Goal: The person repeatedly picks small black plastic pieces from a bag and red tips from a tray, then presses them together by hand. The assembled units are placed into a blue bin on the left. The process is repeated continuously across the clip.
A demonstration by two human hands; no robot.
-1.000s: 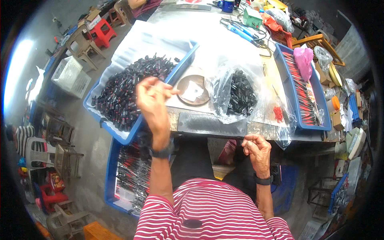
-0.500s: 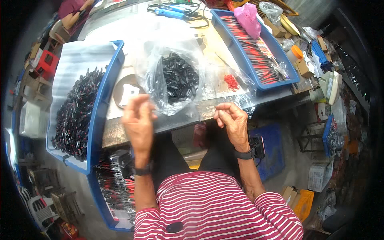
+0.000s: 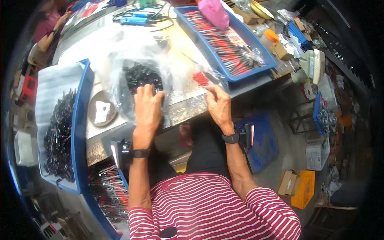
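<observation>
My left hand (image 3: 147, 108) reaches over the near side of a clear plastic bag (image 3: 120, 90) full of small black plastic parts (image 3: 141, 75). Its fingers look apart, thumb out to the side, with the fingertips down among the parts and partly hidden. At the table's front edge, my right hand (image 3: 219, 105) has thumb and index finger brought together beside a small heap of tiny red pieces (image 3: 201, 79). Whatever lies between those fingertips is too small to make out. Clear plastic film (image 3: 222, 76) lies around the red heap.
On the left stands a blue tray (image 3: 82, 120) of black parts, beside a round dish (image 3: 95, 120) holding a white piece. A second blue tray (image 3: 236, 76) with red-and-black slim parts and a pink bag (image 3: 214, 14) sits at back right. Blue tools (image 3: 136, 20) with cables lie behind.
My left hand has moved from beside the bag onto the black parts in it. The right hand has gone forward to the red heap. The view has shifted rightward.
</observation>
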